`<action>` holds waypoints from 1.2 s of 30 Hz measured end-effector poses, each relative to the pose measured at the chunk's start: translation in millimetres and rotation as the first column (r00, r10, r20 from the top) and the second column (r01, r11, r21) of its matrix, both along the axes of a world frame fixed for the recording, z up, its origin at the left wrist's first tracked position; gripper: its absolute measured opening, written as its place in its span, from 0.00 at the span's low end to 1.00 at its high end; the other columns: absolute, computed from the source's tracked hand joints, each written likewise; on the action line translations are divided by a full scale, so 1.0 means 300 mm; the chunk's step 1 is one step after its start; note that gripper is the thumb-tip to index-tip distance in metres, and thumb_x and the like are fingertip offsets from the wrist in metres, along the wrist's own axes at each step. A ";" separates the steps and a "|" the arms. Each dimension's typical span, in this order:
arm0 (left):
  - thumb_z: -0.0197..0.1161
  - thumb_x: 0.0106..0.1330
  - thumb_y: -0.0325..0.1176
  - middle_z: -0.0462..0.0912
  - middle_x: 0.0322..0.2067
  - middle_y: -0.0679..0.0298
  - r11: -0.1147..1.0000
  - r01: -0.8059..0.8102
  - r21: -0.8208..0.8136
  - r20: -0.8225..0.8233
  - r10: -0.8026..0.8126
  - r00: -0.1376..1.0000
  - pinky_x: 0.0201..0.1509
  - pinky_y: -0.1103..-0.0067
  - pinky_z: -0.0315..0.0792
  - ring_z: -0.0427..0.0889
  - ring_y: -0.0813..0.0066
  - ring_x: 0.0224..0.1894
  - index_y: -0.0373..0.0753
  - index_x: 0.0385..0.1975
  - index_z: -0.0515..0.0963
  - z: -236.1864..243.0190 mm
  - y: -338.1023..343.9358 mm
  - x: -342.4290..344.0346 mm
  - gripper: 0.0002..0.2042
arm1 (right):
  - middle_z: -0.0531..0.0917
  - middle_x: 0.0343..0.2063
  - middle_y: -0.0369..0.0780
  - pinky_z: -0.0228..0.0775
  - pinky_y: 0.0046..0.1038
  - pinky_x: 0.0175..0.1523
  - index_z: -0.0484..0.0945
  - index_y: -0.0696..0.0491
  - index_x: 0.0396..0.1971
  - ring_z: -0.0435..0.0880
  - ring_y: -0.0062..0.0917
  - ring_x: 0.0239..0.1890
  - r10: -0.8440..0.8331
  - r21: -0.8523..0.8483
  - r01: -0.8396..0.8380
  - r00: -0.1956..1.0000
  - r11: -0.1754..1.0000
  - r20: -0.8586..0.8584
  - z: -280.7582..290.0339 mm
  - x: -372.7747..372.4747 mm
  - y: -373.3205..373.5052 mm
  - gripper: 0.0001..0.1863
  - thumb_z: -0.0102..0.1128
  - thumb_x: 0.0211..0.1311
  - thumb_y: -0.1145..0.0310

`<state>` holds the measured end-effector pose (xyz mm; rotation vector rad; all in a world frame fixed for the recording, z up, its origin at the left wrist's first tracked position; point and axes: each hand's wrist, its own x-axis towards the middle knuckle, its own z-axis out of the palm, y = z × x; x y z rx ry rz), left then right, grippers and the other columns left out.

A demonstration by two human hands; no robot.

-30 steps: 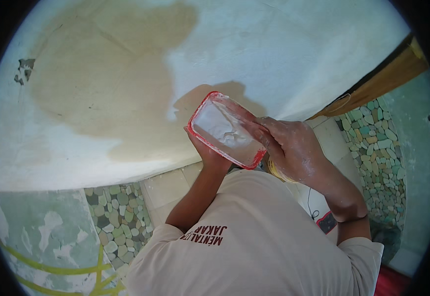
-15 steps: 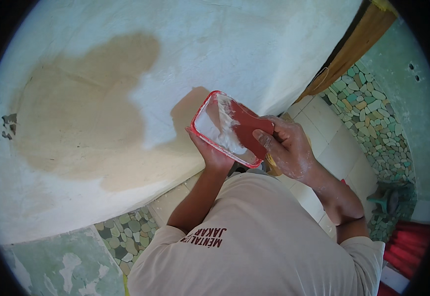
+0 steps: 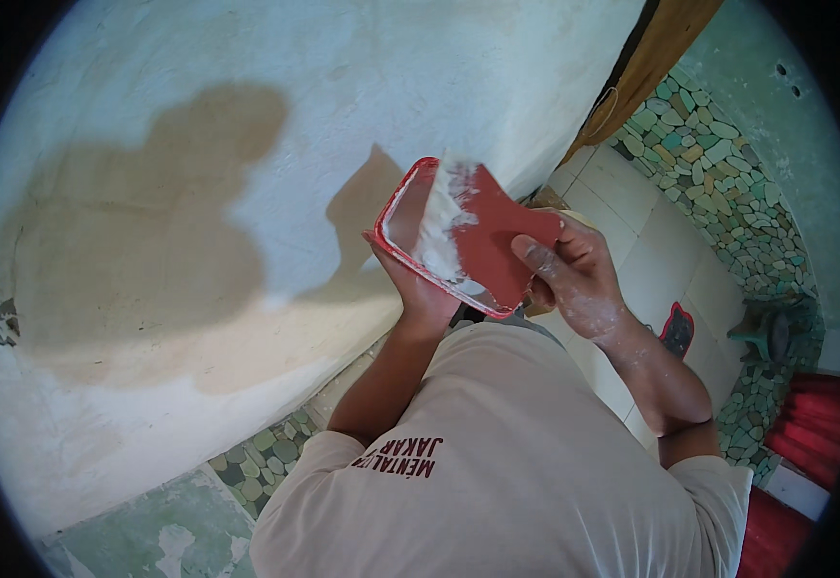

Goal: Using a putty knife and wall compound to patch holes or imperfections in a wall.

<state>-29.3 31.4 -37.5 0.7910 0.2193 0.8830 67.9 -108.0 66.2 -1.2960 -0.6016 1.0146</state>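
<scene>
My left hand (image 3: 413, 284) is closed round the side and underside of a red-rimmed rectangular container (image 3: 399, 212) with white paste inside. My right hand (image 3: 571, 279), flecked with white, grips a broad red flat spreader (image 3: 485, 229), its thumb on the face and fingers curled round the edge. The blade lies tilted over the container, hiding much of it. A thick band of white paste (image 3: 441, 220) coats the spreader's left edge.
A white wall (image 3: 131, 424) with shadows fills the upper left; wooden board (image 3: 666, 63) edges it. White floor tiles (image 3: 666, 270) border pebble mosaic (image 3: 714, 169). A red-edged slipper (image 3: 678, 329), a dark greenish object (image 3: 774, 332) and red cloth (image 3: 805, 419) lie at right.
The red spreader has risen out of the container, now showing more face and paste along its edge. The surroundings have shifted in view as the camera turned.
</scene>
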 end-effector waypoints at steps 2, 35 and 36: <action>0.30 0.67 0.68 0.66 0.61 0.62 0.966 0.141 -0.215 0.205 -0.096 0.974 0.67 0.67 0.59 0.65 0.65 0.64 0.42 0.63 0.62 -0.008 -0.004 0.012 0.38 | 0.82 0.30 0.33 0.61 0.11 0.23 0.76 0.58 0.46 0.71 0.07 0.20 -0.068 0.002 0.069 0.997 0.998 -0.020 -0.015 0.004 -0.016 0.11 0.55 0.69 0.69; 0.39 0.71 0.58 0.73 0.53 0.62 0.846 0.502 -0.180 0.199 -0.468 0.861 0.58 0.66 0.71 0.74 0.65 0.54 0.43 0.57 0.66 -0.009 -0.082 0.380 0.27 | 0.81 0.26 0.50 0.70 0.41 0.35 0.75 0.55 0.41 0.80 0.47 0.29 0.049 -0.165 0.160 0.554 0.973 0.831 -0.075 0.304 -0.145 0.14 0.58 0.61 0.62; 0.40 0.71 0.57 0.74 0.51 0.61 0.859 0.489 -0.150 0.198 -0.459 0.866 0.56 0.66 0.72 0.75 0.65 0.52 0.42 0.56 0.67 -0.005 -0.086 0.384 0.27 | 0.81 0.26 0.50 0.70 0.41 0.35 0.75 0.55 0.40 0.80 0.47 0.29 0.067 -0.184 0.159 0.551 0.970 0.832 -0.057 0.300 -0.149 0.15 0.57 0.61 0.60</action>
